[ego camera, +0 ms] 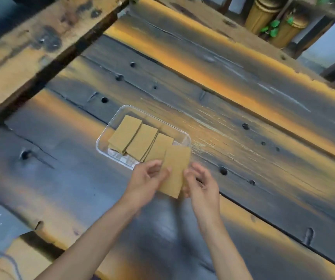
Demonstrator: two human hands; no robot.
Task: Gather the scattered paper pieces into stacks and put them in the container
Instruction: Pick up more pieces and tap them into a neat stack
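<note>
Three stacks of paper pieces (141, 139) already lie side by side in the clear container (102, 138), which sits near the middle of the bench (243, 118). Your left hand (147, 179) pinches the left edge of a fourth stack (174, 171), held just above the container's near right corner. Your right hand (200, 181) grips its right edge. No loose pieces show on the bench, so this looks like the last stack to drop in.
</note>
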